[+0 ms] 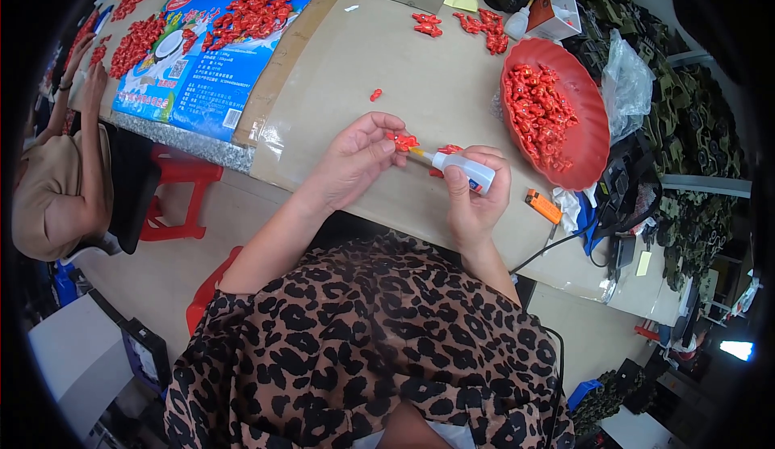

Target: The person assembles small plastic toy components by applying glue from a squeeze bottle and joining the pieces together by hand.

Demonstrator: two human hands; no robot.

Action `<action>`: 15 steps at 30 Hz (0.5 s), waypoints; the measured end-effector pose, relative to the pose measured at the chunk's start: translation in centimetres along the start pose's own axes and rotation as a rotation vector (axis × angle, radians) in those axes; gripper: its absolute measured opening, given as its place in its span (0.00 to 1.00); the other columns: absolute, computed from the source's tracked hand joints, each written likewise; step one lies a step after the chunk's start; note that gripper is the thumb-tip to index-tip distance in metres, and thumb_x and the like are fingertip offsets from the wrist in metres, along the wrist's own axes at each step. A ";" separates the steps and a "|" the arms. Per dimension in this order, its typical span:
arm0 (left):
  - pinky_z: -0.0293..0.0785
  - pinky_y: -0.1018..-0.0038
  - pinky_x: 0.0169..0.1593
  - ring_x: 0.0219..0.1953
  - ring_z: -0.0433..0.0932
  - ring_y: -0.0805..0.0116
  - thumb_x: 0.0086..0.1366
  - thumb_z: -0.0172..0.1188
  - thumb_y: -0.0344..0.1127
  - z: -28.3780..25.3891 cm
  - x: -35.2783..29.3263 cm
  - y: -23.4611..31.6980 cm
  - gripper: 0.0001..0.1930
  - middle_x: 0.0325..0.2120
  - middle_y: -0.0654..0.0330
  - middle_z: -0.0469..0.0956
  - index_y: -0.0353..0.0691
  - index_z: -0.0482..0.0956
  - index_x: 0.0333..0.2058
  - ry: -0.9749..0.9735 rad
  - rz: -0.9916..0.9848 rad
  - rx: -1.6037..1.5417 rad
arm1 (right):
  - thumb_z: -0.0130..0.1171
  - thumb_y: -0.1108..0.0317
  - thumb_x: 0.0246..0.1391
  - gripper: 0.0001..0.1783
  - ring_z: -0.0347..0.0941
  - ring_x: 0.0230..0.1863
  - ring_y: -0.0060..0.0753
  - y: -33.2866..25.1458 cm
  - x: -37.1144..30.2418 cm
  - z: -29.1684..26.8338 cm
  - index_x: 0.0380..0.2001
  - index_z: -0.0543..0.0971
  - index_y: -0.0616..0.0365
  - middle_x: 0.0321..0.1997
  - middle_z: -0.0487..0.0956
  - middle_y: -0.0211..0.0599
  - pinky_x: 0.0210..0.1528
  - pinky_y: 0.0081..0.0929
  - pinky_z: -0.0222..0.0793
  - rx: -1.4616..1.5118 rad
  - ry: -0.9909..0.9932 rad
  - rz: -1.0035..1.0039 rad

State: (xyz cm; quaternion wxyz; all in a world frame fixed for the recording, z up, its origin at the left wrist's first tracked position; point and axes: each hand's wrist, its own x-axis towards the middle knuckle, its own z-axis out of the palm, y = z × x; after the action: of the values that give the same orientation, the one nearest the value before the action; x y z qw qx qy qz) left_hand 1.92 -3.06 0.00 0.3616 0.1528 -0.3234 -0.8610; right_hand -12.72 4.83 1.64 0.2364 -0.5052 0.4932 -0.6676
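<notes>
Between the thumb and fingers of my left hand (361, 158) is a small red plastic figure (406, 142). My right hand (483, 199) grips a white squeeze glue bottle (466, 172), tilted so that its yellowish nozzle (421, 153) points at the figure. Whether the tip touches the figure is too small to tell. Just behind the bottle, more red pieces (450, 150) lie on the table, partly hidden by it. A single small red piece (376, 94) rests farther back.
On the right stands a red scalloped bowl (596, 138) heaped with red pieces, near an orange cutter-like tool (543, 205) and a clear plastic bag (628, 86). Red pieces cover a blue printed cardboard sheet (194, 114) at left. A co-worker's arm (93, 142) reaches in beyond it.
</notes>
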 end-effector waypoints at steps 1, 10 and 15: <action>0.64 0.77 0.41 0.35 0.68 0.73 0.57 0.50 0.29 0.0 0.0 0.0 0.13 0.34 0.59 0.70 0.37 0.63 0.41 -0.005 0.001 0.002 | 0.55 0.76 0.44 0.13 0.68 0.33 0.27 0.0 0.0 0.0 0.33 0.63 0.63 0.34 0.66 0.40 0.33 0.20 0.66 0.000 0.001 0.001; 0.65 0.77 0.42 0.36 0.68 0.72 0.57 0.50 0.28 0.1 0.0 -0.1 0.12 0.35 0.60 0.69 0.37 0.63 0.41 0.007 0.020 0.020 | 0.56 0.76 0.43 0.13 0.68 0.32 0.28 -0.3 0.1 -0.3 0.32 0.64 0.64 0.33 0.67 0.42 0.33 0.21 0.66 -0.099 -0.028 -0.031; 0.65 0.77 0.43 0.36 0.68 0.73 0.57 0.50 0.28 0.2 -0.1 -0.1 0.13 0.35 0.60 0.69 0.37 0.62 0.41 0.018 0.026 0.023 | 0.54 0.75 0.46 0.12 0.67 0.30 0.26 -1.1 0.3 0.1 0.32 0.64 0.64 0.33 0.67 0.40 0.32 0.20 0.66 0.035 0.043 0.059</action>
State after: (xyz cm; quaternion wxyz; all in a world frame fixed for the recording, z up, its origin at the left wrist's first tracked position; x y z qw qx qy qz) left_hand 1.84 -2.90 0.11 0.3737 0.1603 -0.3320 -0.8511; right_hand -12.51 4.98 2.79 0.2542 -0.4715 0.5011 -0.6797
